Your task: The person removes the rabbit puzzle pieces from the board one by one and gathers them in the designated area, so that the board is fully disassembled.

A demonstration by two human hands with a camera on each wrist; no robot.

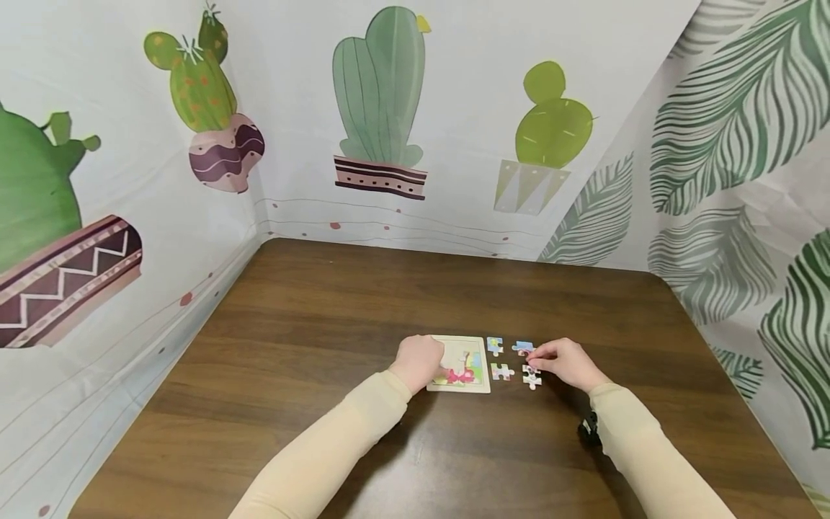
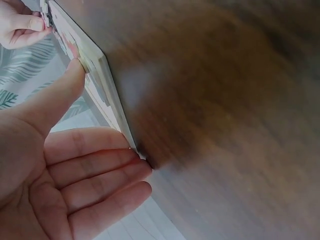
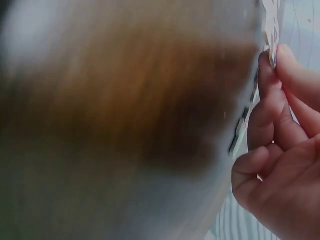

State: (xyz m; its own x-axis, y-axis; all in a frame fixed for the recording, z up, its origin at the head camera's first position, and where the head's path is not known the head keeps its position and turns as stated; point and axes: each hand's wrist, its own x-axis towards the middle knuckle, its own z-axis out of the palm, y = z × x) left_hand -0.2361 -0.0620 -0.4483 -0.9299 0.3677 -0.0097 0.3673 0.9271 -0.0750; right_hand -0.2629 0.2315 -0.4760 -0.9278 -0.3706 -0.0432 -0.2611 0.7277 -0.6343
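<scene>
My left hand [image 1: 418, 362] is at the left side of a light wooden puzzle tray [image 1: 485, 364]. In the left wrist view its thumb [image 2: 70, 80] touches the tray's top, while the nearly straight fingers [image 2: 100, 185] lie against the edge and the table. Inside the tray, fitted pieces [image 1: 462, 376] show pink, green and blue. To the right, my right hand [image 1: 573, 362] pinches a jigsaw piece [image 3: 273, 56] between thumb and forefinger, its other fingers curled. Its printed face is mostly hidden.
Around that hand are loose jigsaw pieces: a blue one [image 1: 522, 348] behind and a pinkish one [image 1: 532, 379] in front. Two more, one yellow and blue [image 1: 495, 346] and one pale [image 1: 501, 371], lie beside the tray. Cactus-print cloth [image 1: 454, 216] borders the brown wooden table [image 1: 311, 310].
</scene>
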